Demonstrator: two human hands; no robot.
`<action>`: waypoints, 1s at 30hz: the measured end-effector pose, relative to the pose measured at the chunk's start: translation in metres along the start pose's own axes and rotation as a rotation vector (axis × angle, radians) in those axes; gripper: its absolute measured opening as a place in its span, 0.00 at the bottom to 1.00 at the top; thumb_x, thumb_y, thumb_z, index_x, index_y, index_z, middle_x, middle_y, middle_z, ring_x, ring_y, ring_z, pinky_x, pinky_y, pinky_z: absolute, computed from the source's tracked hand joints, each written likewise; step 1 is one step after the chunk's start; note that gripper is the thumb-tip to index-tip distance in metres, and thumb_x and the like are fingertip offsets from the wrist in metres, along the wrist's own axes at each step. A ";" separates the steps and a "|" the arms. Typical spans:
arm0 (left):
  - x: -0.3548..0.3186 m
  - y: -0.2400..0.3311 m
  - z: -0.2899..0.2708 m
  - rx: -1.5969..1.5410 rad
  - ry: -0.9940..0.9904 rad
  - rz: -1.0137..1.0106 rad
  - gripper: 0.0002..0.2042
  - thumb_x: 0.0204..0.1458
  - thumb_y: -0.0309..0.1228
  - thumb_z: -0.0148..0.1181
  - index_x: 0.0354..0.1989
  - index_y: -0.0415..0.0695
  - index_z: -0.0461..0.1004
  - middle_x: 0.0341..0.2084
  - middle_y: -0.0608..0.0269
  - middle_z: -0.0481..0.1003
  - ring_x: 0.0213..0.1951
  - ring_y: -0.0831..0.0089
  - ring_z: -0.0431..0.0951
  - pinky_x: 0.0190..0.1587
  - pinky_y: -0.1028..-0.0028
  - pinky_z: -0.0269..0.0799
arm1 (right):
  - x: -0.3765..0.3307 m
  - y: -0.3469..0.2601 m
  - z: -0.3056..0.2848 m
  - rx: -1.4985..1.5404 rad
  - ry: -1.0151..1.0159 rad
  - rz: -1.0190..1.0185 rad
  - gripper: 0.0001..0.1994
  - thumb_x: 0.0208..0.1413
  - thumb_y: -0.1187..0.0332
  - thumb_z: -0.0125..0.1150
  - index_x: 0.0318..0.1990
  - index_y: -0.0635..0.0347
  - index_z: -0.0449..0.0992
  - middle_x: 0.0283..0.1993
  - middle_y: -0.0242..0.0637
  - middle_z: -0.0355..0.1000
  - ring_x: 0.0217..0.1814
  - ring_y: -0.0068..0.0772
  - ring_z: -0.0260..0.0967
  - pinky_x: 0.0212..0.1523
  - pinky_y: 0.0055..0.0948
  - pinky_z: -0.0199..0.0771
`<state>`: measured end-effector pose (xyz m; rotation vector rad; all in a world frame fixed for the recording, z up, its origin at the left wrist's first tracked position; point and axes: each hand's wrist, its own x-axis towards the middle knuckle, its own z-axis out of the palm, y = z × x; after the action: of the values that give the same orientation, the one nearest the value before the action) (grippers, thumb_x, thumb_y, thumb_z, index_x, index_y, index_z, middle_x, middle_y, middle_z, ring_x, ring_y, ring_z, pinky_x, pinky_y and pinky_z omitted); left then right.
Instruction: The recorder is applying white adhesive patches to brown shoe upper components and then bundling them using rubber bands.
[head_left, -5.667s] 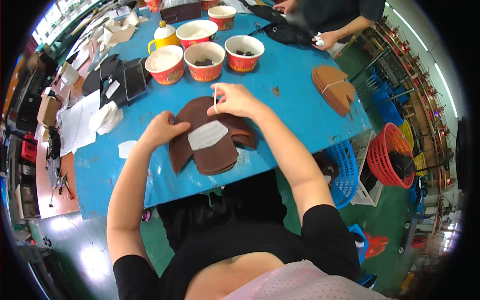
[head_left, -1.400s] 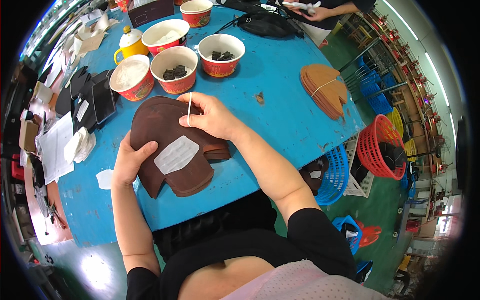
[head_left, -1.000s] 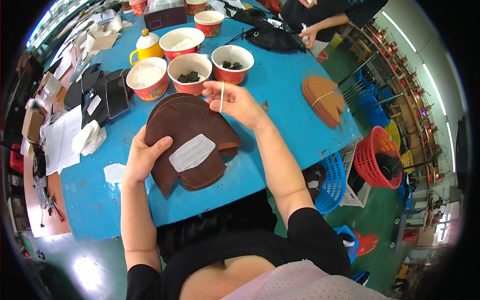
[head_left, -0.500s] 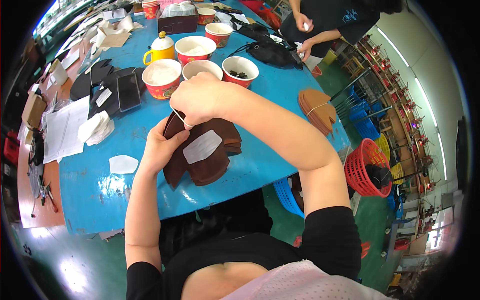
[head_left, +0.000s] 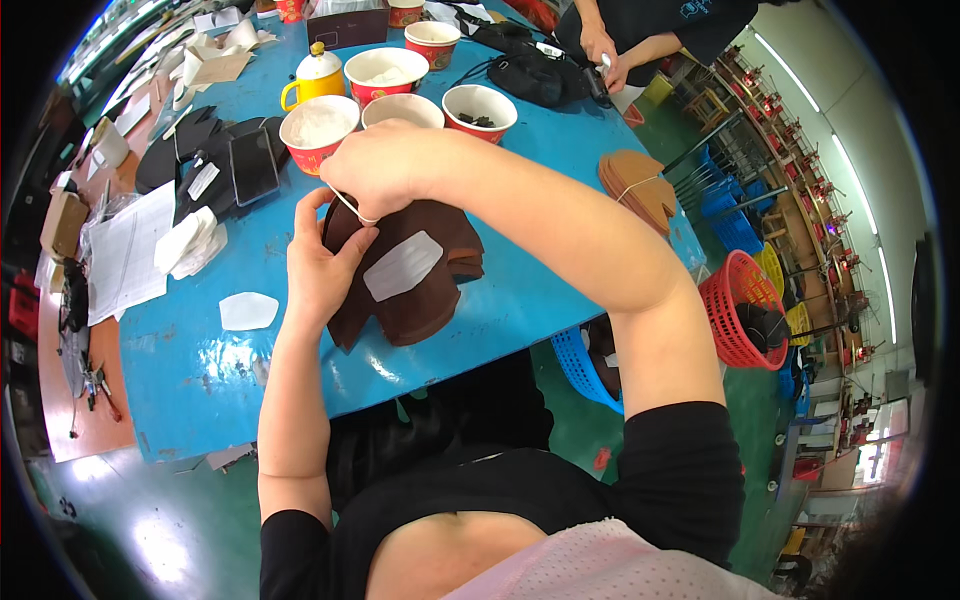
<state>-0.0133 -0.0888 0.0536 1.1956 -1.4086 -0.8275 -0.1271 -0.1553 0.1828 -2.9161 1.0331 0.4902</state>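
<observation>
A stack of dark brown leather pieces [head_left: 420, 285] lies on the blue table [head_left: 200, 370] before me, with a white patch [head_left: 402, 265] stuck on top. My left hand [head_left: 322, 270] presses down on the stack's left edge. My right hand [head_left: 385, 170] hovers over the stack's far side, close to the left hand's fingertips, and pinches a thin white stick [head_left: 350, 208] whose tip points down at the leather.
Several red bowls [head_left: 318, 122] and a yellow pot [head_left: 316, 75] stand beyond the stack. A loose white patch [head_left: 248, 311] and a pile of white patches [head_left: 188, 240] lie to the left, tan leather pieces [head_left: 640, 185] to the right. Another person's hands [head_left: 605, 55] work at the far edge. Red basket [head_left: 745, 320] beside the table.
My right hand has crossed from the stack's right side to its upper left with the stick, ending near my left hand. My left hand has stayed on the stack's left edge.
</observation>
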 end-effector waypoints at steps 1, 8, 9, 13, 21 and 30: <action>-0.002 0.000 0.001 -0.036 0.020 0.048 0.29 0.45 0.26 0.65 0.56 0.45 0.59 0.33 0.53 0.78 0.38 0.68 0.79 0.40 0.73 0.72 | 0.001 0.002 -0.001 0.034 -0.014 -0.008 0.15 0.38 0.67 0.64 0.36 0.61 0.76 0.34 0.43 0.75 0.39 0.42 0.74 0.36 0.37 0.73; -0.005 -0.005 0.002 -0.014 0.000 0.095 0.31 0.48 0.21 0.62 0.60 0.44 0.55 0.35 0.59 0.77 0.39 0.74 0.77 0.43 0.75 0.71 | 0.014 0.020 0.003 0.211 -0.124 -0.066 0.20 0.32 0.64 0.68 0.35 0.64 0.75 0.33 0.44 0.75 0.37 0.40 0.72 0.36 0.34 0.71; -0.006 -0.004 0.004 0.023 0.007 0.128 0.30 0.48 0.21 0.62 0.60 0.44 0.56 0.36 0.59 0.77 0.40 0.75 0.76 0.43 0.76 0.70 | 0.014 0.022 0.004 0.215 -0.122 -0.062 0.20 0.32 0.64 0.68 0.35 0.64 0.75 0.33 0.44 0.75 0.37 0.40 0.72 0.36 0.34 0.71; -0.006 -0.007 0.002 0.112 0.008 0.205 0.26 0.48 0.21 0.62 0.57 0.45 0.63 0.38 0.61 0.76 0.41 0.78 0.74 0.45 0.77 0.69 | 0.015 0.017 0.006 0.264 -0.147 -0.079 0.24 0.31 0.62 0.69 0.40 0.63 0.73 0.36 0.43 0.74 0.40 0.39 0.72 0.39 0.34 0.71; -0.006 -0.013 0.005 0.184 0.095 0.245 0.22 0.48 0.26 0.62 0.52 0.47 0.63 0.35 0.58 0.77 0.38 0.71 0.79 0.40 0.74 0.72 | 0.019 0.018 0.018 0.297 -0.088 -0.088 0.26 0.31 0.62 0.68 0.44 0.61 0.72 0.39 0.43 0.74 0.42 0.40 0.72 0.40 0.35 0.70; -0.001 -0.013 0.000 0.186 0.098 0.146 0.19 0.49 0.27 0.63 0.47 0.45 0.62 0.27 0.59 0.75 0.28 0.76 0.75 0.31 0.77 0.69 | 0.010 0.035 0.024 0.207 -0.089 -0.049 0.29 0.32 0.54 0.71 0.43 0.62 0.74 0.39 0.45 0.75 0.43 0.41 0.72 0.43 0.36 0.71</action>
<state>-0.0105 -0.0912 0.0408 1.2396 -1.4970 -0.5382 -0.1481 -0.1866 0.1603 -2.7053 0.9377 0.4755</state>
